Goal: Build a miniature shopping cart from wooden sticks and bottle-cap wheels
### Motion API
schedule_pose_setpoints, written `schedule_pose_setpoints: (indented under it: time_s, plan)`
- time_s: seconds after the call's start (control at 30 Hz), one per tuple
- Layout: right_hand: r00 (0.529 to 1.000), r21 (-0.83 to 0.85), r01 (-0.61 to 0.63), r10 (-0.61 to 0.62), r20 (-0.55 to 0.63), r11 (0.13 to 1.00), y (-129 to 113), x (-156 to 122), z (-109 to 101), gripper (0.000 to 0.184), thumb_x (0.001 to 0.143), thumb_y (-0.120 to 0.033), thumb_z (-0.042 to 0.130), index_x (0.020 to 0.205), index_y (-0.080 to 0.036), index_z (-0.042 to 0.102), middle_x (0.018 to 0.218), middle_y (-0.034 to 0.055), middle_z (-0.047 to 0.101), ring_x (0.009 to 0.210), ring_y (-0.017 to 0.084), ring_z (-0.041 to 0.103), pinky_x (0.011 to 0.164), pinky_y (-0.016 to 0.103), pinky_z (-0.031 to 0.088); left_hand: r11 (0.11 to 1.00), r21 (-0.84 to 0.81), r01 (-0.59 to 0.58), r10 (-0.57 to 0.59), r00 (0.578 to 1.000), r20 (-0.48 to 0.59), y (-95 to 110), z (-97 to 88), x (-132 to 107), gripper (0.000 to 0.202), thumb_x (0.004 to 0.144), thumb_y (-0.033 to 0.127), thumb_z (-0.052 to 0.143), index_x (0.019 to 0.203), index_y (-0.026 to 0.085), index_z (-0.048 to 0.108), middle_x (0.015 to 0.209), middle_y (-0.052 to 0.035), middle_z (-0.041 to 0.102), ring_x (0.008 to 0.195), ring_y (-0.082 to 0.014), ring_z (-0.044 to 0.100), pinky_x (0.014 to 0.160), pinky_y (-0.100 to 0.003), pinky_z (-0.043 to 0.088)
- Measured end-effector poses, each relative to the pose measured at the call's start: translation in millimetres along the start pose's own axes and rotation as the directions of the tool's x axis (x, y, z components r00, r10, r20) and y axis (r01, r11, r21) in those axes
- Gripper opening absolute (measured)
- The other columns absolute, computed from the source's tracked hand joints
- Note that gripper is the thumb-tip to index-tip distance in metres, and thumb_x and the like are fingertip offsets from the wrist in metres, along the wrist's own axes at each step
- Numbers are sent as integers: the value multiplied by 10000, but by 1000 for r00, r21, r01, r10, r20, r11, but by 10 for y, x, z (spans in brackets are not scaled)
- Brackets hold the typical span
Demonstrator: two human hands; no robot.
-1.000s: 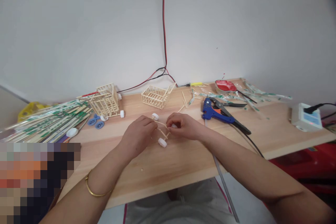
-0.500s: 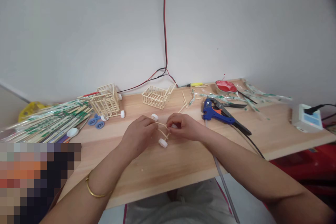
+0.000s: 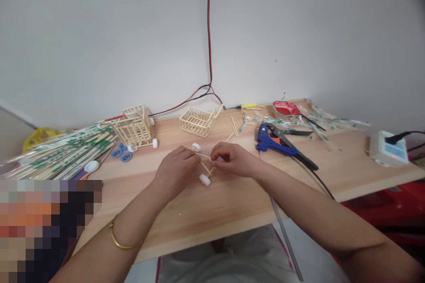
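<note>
Between my hands is a small frame of thin wooden sticks with white bottle-cap wheels at its corners. My left hand is closed on the frame's left side, its fingertips pinching the sticks. From the right, my right hand pinches the frame's other end, thumb and forefinger together; a white cap is partly hidden behind those fingers. Just behind, a stick basket stands on the wooden table. A finished-looking stick cart with white wheels stands farther left.
A blue glue gun and black-handled pliers lie at right. Wrapped chopsticks and blue caps are at left. A red-lined dish, torn wrappers and a white power box occupy the right side.
The near white wheel has shifted very slightly left and up. Both hands keep almost the same place and grip on the stick frame.
</note>
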State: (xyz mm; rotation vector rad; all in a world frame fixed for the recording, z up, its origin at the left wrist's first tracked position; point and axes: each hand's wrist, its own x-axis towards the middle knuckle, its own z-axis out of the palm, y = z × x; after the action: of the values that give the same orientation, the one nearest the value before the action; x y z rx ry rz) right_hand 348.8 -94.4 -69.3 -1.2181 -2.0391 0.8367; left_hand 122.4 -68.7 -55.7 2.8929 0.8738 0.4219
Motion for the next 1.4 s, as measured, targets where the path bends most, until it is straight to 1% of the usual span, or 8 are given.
schedule_pose_setpoints:
  time_s: [0.4,0.63,0.8,0.93,1.0,1.13,1.3,1.4]
  plan:
    - [1000,-31,18,-18,-1,999,-21,7,-3,58,787,-183,627,777,-169,682,830,37,650,663,105,511,594,230,373,1000,9,-19,19,1000,-1,11,-1,1,168,785,88,638,929,169,665,914,-64,688,893,-220,593,813,-361,490]
    - [1000,-83,24,-25,-7,996,-31,4,6,60,792,-178,626,780,-167,684,827,42,655,678,112,524,603,229,382,1000,9,17,-17,1000,0,42,6,7,136,821,108,612,932,170,660,916,-73,688,924,-222,602,832,-362,492]
    - [1000,-80,29,-29,-8,996,-55,-1,-6,55,791,-174,628,789,-172,683,828,44,653,683,118,529,609,233,391,993,-37,109,-110,993,-41,45,-11,-6,132,816,125,611,933,183,626,969,-75,681,952,-218,605,812,-346,499]
    - [999,-82,45,-46,-10,996,-66,-5,-9,53,794,-168,622,781,-171,673,827,43,650,660,112,516,606,235,389,963,-182,199,-217,973,-83,-30,-102,-41,310,754,171,676,1046,181,572,1044,-68,655,979,-218,598,833,-352,489]
    - [999,-84,43,-44,-12,995,-62,-5,-7,49,789,-167,627,779,-172,674,825,42,653,664,114,519,608,235,390,924,-256,282,-302,953,-39,-80,-147,-56,359,726,183,682,1063,189,558,1041,-52,646,948,-209,602,808,-343,487]
    - [999,-87,39,-40,-10,995,-44,-2,-2,53,791,-171,628,781,-174,680,830,44,657,680,119,531,611,235,393,896,-250,367,-358,930,84,-143,-148,-61,254,710,173,625,961,185,586,939,-34,632,816,-186,594,697,-305,464]
    - [999,-82,46,-46,-3,996,-51,0,-4,57,789,-164,627,789,-174,683,839,47,661,699,124,540,621,235,401,929,-155,335,-333,942,42,-123,-29,-43,159,756,193,589,913,172,591,915,-47,628,835,-197,580,711,-311,443]
    - [999,-81,41,-41,-7,996,-65,-3,-7,59,784,-159,631,796,-174,687,846,48,666,696,123,540,622,236,401,938,-134,319,-317,948,35,-96,5,-35,84,775,158,545,837,174,599,885,-47,626,824,-193,579,701,-306,436]
